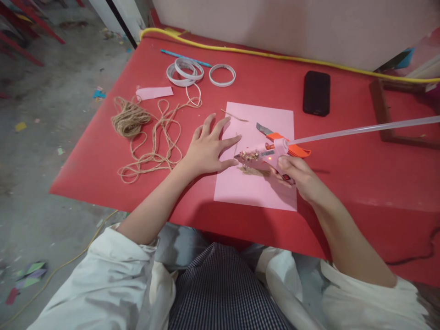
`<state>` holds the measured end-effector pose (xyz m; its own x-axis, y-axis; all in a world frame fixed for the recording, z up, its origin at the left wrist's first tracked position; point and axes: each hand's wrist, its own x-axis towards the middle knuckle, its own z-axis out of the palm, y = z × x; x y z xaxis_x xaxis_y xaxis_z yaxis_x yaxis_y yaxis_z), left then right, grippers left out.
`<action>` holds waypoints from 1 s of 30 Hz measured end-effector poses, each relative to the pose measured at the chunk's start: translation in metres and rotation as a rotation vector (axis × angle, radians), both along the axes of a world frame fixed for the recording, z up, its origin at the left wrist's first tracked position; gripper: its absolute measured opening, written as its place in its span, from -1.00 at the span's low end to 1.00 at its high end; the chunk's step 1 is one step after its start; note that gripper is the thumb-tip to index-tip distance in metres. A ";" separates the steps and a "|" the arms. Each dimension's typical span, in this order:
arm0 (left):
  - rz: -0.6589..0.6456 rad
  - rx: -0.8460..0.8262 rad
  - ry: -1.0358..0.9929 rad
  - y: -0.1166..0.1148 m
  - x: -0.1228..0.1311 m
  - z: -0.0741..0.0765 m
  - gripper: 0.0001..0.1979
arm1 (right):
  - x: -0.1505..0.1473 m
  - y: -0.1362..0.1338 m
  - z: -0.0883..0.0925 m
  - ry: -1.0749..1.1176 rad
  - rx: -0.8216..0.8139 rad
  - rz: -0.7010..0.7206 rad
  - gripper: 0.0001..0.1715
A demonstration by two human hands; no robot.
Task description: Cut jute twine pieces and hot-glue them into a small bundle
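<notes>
My right hand (pixel 296 175) is wrapped round the handle of a pink hot glue gun (pixel 275 153). A long clear glue stick (pixel 360 130) sticks out of its back end, and a small light glows on its side. The nozzle points left, low over a pink sheet of paper (pixel 254 195). My left hand (pixel 209 149) lies flat with fingers spread, its fingertips over the sheet's left edge and close to the nozzle. Short cut pieces of twine (pixel 254 171) lie beneath the gun. Behind the gun is an orange utility knife (pixel 279 137), its blade out.
A ball of jute twine (pixel 129 118) with loose loops lies left of my left hand. Farther back are tape rolls (pixel 222 75), a blue pencil (pixel 185 57), a pink paper strip (pixel 154 93) and a black phone (pixel 316 93). A yellow cable (pixel 247 50) runs along the red table's back edge.
</notes>
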<state>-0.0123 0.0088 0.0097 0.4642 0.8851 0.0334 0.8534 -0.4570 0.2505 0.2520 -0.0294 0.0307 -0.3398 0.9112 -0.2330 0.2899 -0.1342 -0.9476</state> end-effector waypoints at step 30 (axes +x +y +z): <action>0.000 -0.020 -0.006 0.001 0.000 0.001 -0.19 | -0.002 0.002 -0.006 0.005 0.028 -0.022 -0.29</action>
